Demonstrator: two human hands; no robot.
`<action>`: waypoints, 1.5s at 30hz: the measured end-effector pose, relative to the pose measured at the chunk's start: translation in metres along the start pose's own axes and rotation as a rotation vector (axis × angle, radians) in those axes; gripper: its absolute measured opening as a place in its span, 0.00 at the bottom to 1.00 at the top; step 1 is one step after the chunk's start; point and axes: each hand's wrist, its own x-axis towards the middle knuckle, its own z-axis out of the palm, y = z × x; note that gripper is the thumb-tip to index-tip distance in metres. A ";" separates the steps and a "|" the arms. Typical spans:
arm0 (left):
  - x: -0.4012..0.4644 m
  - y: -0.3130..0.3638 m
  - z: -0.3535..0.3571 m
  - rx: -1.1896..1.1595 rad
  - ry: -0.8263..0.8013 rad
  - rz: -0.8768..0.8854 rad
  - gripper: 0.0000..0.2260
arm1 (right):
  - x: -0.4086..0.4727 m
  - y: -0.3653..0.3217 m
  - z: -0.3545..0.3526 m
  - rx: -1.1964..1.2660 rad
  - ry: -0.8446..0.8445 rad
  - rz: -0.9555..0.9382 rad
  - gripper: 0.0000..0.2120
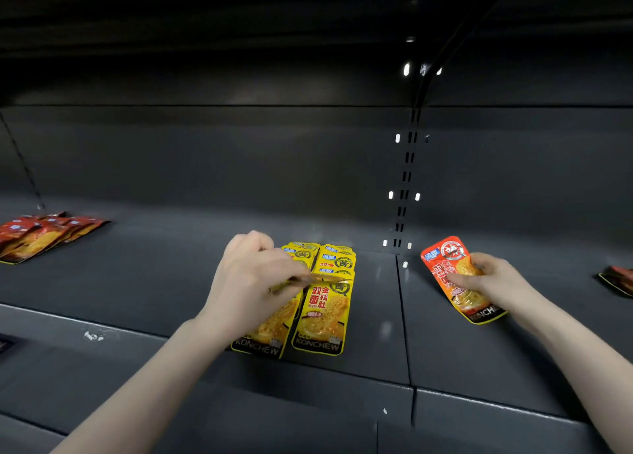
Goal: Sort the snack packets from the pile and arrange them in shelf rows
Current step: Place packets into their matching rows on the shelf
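On the dark shelf (137,282), two rows of yellow packets (322,316) lie overlapped, the nearest ones reading "KONCHEW" along their bottom edge. The left hand (253,279) hovers over the left row, its fingers pinching a thin yellow packet (301,280) seen edge-on. To the right, across the shelf seam, the right hand (493,279) grips an orange-red packet (455,279), also marked "KONCHEW", thumb across its front. Far left of the left hand lies a pile of red packets (44,234). Beyond the right hand, at the frame edge, another dark red packet (618,280) shows.
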 end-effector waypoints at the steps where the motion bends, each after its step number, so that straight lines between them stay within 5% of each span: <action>1: -0.005 0.001 -0.002 0.003 -0.001 0.029 0.05 | 0.000 0.000 0.000 0.001 -0.001 -0.001 0.07; 14: -0.026 0.017 -0.001 -0.032 -0.380 0.188 0.16 | -0.002 -0.001 0.002 -0.037 -0.012 0.014 0.14; 34: -0.023 0.005 -0.005 -0.215 -0.723 0.002 0.26 | -0.005 -0.001 0.004 -0.025 0.007 0.006 0.09; 40: -0.016 0.005 0.005 -0.255 -0.624 -0.028 0.12 | -0.006 -0.002 0.005 -0.025 0.006 0.030 0.12; 45: -0.012 0.008 0.018 -0.210 -0.864 -0.089 0.26 | -0.007 -0.003 0.006 -0.017 0.008 0.033 0.13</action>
